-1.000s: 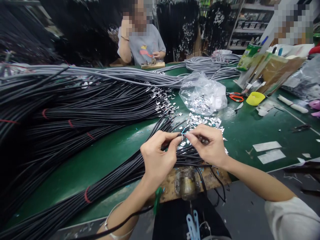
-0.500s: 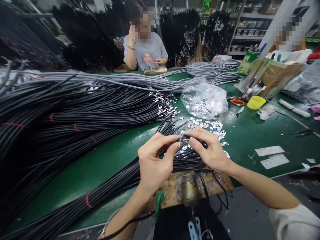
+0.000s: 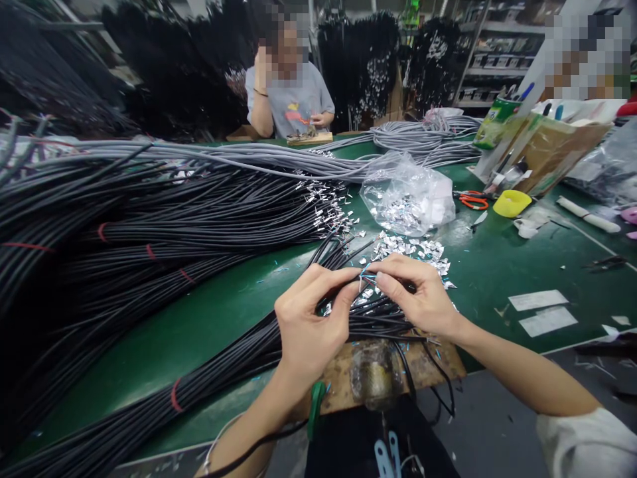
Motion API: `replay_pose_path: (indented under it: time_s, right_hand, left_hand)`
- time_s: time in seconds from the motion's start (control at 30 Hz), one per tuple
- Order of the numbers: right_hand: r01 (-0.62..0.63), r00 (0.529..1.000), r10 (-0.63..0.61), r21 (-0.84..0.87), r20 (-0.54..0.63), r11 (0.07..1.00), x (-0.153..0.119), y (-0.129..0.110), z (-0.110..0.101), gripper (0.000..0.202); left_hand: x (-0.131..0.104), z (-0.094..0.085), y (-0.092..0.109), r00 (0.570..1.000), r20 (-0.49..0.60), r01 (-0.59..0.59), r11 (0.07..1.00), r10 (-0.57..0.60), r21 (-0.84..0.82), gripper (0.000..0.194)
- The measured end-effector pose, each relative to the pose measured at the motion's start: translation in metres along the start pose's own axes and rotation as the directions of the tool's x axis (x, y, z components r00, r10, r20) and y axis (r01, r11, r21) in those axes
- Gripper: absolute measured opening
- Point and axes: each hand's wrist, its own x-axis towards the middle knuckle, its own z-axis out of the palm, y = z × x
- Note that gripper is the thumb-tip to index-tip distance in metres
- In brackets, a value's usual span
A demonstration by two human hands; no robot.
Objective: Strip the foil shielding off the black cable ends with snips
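My left hand pinches the end of a black cable, where thin blue and white wires fan out between the fingertips. Opposite it, my right hand has thumb and forefinger closed on the same thin wires. The two hands almost meet, so part of the cable end is hidden behind the fingers. Under both hands runs a bundle of black cables, tied with a red band. Scraps of silver foil lie just beyond my fingers.
Piled black cables and grey cables cover the left side. A clear bag of foil scraps, orange-handled scissors and a yellow ring are farther right. Nearby is a wooden board. A person sits opposite.
Both hands keep nearly the same place and grip. The blue wires between the fingertips have shifted slightly.
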Motion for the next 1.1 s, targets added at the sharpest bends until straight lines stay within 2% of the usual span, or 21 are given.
replay_pose_path:
  time_s: [0.5, 0.77, 0.87, 0.97, 1.03, 1.1]
  right_hand:
    - [-0.086, 0.996, 0.084, 0.118, 0.023, 0.989, 0.001, 0.002, 0.003, 0.021]
    - [-0.048, 0.994, 0.042, -0.060, -0.101, 0.997, -0.004, 0.001, 0.006, 0.020]
    - [0.008, 0.993, -0.024, -0.128, -0.118, 0.992, -0.005, -0.001, 0.006, 0.019]
    - [0.054, 0.991, -0.074, -0.175, -0.113, 0.983, -0.004, -0.002, 0.004, 0.018]
    - [0.064, 0.993, -0.081, -0.179, -0.090, 0.982, -0.003, -0.003, 0.002, 0.017]
    - [0.047, 0.996, -0.058, -0.163, -0.066, 0.985, -0.002, -0.003, 0.000, 0.017]
  left_hand:
    - [0.001, 0.001, 0.001, 0.997, -0.025, -0.074, 0.994, 0.076, 0.084, 0.014]
    - [-0.006, 0.006, -0.003, 0.995, -0.095, 0.047, 0.995, -0.038, 0.087, 0.006]
    - [-0.004, 0.004, -0.004, 0.998, -0.015, 0.068, 0.997, -0.068, 0.023, 0.007]
    - [0.003, -0.001, -0.002, 0.979, 0.121, 0.175, 0.979, -0.162, -0.103, 0.016]
    - [0.009, -0.005, -0.001, 0.933, 0.269, 0.302, 0.926, -0.239, -0.226, 0.026]
    - [0.013, -0.009, -0.001, 0.861, 0.429, 0.431, 0.841, -0.275, -0.325, 0.035]
